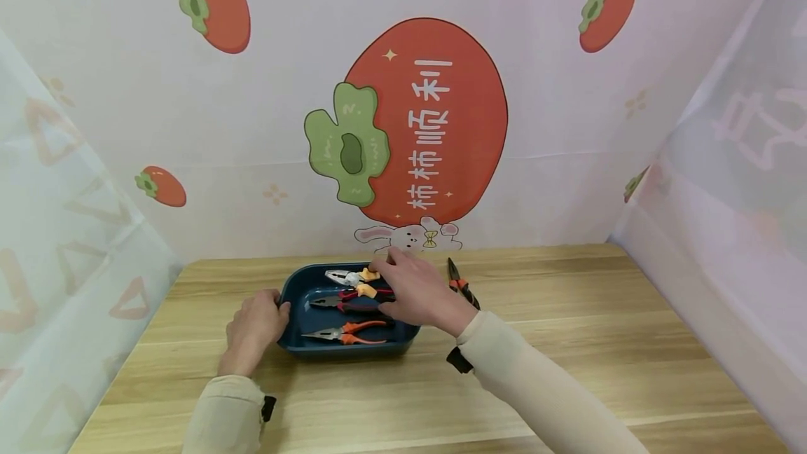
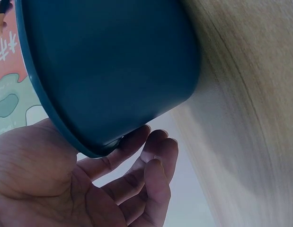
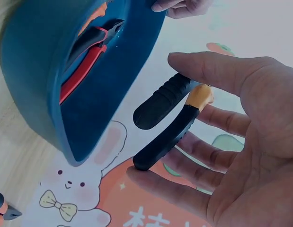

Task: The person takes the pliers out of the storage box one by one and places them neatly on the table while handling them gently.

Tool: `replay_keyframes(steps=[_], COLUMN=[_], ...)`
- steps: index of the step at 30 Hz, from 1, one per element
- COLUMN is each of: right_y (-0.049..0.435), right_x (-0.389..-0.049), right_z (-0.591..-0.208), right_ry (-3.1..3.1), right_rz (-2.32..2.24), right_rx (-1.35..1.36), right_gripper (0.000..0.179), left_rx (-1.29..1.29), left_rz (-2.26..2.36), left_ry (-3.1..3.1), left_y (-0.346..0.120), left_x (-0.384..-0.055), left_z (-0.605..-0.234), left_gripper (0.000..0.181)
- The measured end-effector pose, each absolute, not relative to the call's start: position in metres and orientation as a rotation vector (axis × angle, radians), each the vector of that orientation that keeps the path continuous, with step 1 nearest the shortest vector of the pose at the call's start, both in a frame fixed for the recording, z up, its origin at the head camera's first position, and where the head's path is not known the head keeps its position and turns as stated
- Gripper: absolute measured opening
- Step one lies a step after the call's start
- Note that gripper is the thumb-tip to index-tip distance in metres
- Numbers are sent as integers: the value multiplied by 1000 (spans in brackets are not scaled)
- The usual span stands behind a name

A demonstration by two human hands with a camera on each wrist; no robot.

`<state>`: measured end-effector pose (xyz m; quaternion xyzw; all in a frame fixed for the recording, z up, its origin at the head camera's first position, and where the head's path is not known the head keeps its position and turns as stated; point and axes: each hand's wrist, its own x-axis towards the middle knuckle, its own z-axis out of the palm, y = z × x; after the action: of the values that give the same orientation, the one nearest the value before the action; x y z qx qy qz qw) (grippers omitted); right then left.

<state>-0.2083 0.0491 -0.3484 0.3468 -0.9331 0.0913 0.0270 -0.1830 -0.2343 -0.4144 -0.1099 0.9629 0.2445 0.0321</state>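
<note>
My right hand (image 1: 416, 289) holds combination pliers (image 1: 345, 278) with yellow-and-black handles over the back part of a dark blue bin (image 1: 349, 353). In the right wrist view, the thumb lies on one black handle (image 3: 160, 104) and the fingers are around the other, above the bin's rim. At the bin's left end, my left hand (image 1: 252, 324) grips the rim, thumb over the edge and fingers against the outer wall (image 2: 108, 61). Inside the bin lie red-and-black-handled pliers (image 1: 328, 302) and, at the front, orange-handled long-nose pliers (image 1: 347, 333).
Another pair of orange-and-black pliers (image 1: 463, 284) lies on the wooden table (image 1: 567, 342) just right of the bin. A pale printed sheet (image 1: 277, 90) with persimmon pictures walls in the table at the back and both sides.
</note>
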Motion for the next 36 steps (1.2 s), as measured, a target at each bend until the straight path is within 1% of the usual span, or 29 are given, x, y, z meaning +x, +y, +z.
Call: replay_keyframes(steps=[9,23,36], right_y=[70,98,123], right_x=[-199,-190,-185], right_z=[-348,-349,-348], right_ry=[-2861,-2838,-2832], right_rz=[330,415,443], right_rx=[1004,913,820], right_gripper=[56,58,55], left_rx=[-298,-269,-261], left_rz=[754,753,762], left_ry=[2982,2997,3003], left_y=[-236,-238,-239], left_x=[-182,-181,-180], left_z=[-415,-416,-416], left_gripper=[22,24,23])
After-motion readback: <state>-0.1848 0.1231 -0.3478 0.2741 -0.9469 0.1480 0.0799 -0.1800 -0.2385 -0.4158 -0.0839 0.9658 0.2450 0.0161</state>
